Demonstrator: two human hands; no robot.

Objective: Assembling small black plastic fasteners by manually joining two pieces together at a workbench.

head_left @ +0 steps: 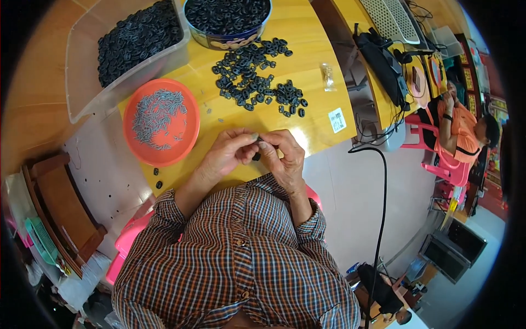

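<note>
Over the near edge of the yellow table, my left hand (229, 151) and my right hand (285, 160) meet fingertip to fingertip. Both are closed in a pinch round a small black plastic piece (259, 140), mostly hidden by the fingers. Another dark piece (256, 157) shows just below, between the hands. Left of my left hand, an orange plate (192, 123) holds many short grey metal pins (156, 112). Beyond the hands lies a loose spread of black oval pieces with holes (249, 77). A few single pins (221, 119) lie on the tabletop.
A clear plastic bin (82, 90) and a round tin (230, 41), both full of black pieces, stand at the back. Two black pieces (159, 185) sit near the table's left corner. A small clear bag (327, 77) and white label (337, 120) lie right. A black cable (383, 219) hangs right. Two people are farther off.
</note>
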